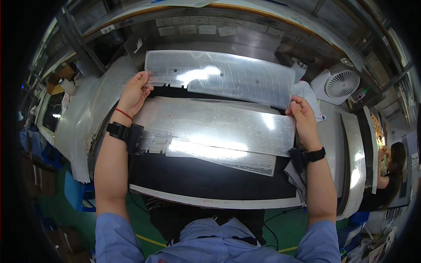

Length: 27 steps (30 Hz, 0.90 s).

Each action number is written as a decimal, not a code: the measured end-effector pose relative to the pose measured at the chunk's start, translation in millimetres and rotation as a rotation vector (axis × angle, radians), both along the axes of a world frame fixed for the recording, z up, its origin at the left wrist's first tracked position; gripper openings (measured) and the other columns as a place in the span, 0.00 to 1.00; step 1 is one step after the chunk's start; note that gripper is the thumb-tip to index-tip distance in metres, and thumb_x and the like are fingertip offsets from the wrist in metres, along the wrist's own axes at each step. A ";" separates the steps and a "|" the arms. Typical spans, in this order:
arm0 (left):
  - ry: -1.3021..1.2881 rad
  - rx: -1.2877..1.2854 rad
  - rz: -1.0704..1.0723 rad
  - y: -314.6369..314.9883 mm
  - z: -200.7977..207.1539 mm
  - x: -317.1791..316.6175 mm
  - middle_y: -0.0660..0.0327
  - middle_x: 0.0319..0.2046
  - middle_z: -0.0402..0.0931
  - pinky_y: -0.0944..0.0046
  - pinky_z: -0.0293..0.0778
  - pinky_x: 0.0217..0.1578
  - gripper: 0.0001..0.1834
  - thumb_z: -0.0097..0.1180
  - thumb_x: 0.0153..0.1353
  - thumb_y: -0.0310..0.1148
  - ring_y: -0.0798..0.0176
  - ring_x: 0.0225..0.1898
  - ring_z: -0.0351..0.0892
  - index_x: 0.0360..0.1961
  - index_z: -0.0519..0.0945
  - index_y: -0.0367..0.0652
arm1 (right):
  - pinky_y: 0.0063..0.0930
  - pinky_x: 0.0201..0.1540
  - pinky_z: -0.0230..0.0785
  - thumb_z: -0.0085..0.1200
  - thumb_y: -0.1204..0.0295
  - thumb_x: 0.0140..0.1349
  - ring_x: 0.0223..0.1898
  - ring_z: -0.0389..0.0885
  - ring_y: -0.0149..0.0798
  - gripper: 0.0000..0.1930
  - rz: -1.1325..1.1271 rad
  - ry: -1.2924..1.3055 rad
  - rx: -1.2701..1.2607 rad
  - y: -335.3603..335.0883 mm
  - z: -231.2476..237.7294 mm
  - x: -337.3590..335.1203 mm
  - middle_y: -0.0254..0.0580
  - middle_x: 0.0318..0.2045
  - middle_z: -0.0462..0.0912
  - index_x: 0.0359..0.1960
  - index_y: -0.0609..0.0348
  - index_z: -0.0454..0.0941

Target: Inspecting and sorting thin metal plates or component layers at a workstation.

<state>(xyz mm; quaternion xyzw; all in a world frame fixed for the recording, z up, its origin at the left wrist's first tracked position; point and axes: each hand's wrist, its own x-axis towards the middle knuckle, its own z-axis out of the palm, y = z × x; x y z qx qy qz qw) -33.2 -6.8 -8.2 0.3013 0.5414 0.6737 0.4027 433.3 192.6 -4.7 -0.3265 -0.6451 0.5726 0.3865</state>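
A long, thin, translucent plastic sheet (237,79) with small dots and notches in its near edge is held up by its two ends. My left hand (137,92) pinches its left end between thumb and fingers. At the right end, my right hand (302,116) grips the lower corner. Below it, a loose stack of similar sheets (197,118) lies on the black work mat (210,175), its layers fanned slightly out of line. Both wrists wear black straps with small boxes.
A tall pile of sheets (87,118) stands at the left, and more sheets (353,162) lie at the right. A white fan (340,83) sits at the back right beside a white cloth or bag (309,94). Overhead runs a shelf edge (245,8). Another person (392,171) is at far right.
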 end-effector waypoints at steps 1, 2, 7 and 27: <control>-0.023 0.026 0.027 0.6 1.1 0.8 0.64 0.39 0.77 0.79 0.74 0.35 0.14 0.44 0.73 0.37 0.74 0.35 0.78 0.51 0.73 0.40 | 0.15 0.36 0.65 0.53 0.72 0.67 0.32 0.73 0.21 0.15 0.011 -0.032 0.014 -2.0 1.8 -0.3 0.30 0.31 0.78 0.54 0.63 0.70; -0.046 0.051 0.054 2.1 1.8 2.0 0.63 0.41 0.77 0.78 0.75 0.38 0.15 0.44 0.73 0.37 0.72 0.38 0.79 0.53 0.72 0.39 | 0.15 0.36 0.65 0.54 0.73 0.66 0.33 0.74 0.22 0.18 0.024 -0.065 0.028 -4.1 3.8 -0.6 0.30 0.32 0.78 0.55 0.64 0.70; -0.075 0.095 0.120 4.1 22.0 24.9 0.58 0.46 0.78 0.72 0.77 0.46 0.18 0.46 0.72 0.37 0.66 0.47 0.79 0.56 0.70 0.36 | 0.18 0.38 0.67 0.59 0.75 0.60 0.35 0.75 0.24 0.17 0.188 -0.358 0.109 -6.6 8.8 8.6 0.30 0.33 0.79 0.51 0.62 0.76; 0.818 -0.442 -0.433 -8.1 37.6 66.8 0.76 0.17 0.65 0.76 0.58 0.23 0.14 0.67 0.51 0.28 0.81 0.20 0.60 0.24 0.70 0.44 | 0.16 0.39 0.65 0.55 0.76 0.64 0.35 0.74 0.21 0.07 0.086 -0.298 0.185 -9.3 5.4 1.2 0.28 0.33 0.80 0.42 0.62 0.80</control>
